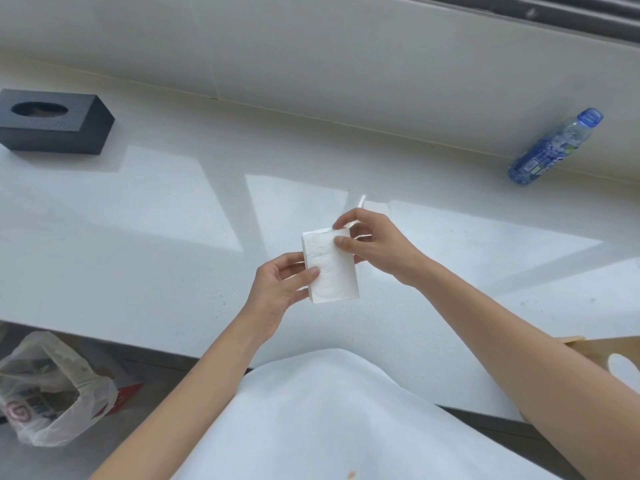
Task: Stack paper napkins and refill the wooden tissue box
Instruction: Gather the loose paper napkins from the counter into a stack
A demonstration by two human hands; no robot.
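I am early in this job, as far as I can judge. I hold a small stack of napkins (330, 266) in the air above the white surface (138, 237), well to the right of the dark tissue box (55, 123) and on the near side of it. My left hand (277, 289) grips the stack's lower left edge, thumb on top and fingers (294, 266) curled beneath. My right hand (372, 244) pinches the upper right corner, closed on it, with a thin strip of paper poking up past my knuckles.

The dark tissue box's oval slot shows no tissue standing out, so I take it as not yet refilled. A light wooden box (595, 358) sits far to the right of the dark one, at the near edge, half hidden by my right forearm; what it holds I cannot tell.

The stack is white, rectangular, embossed, edges fairly square, top sheet slightly creased.
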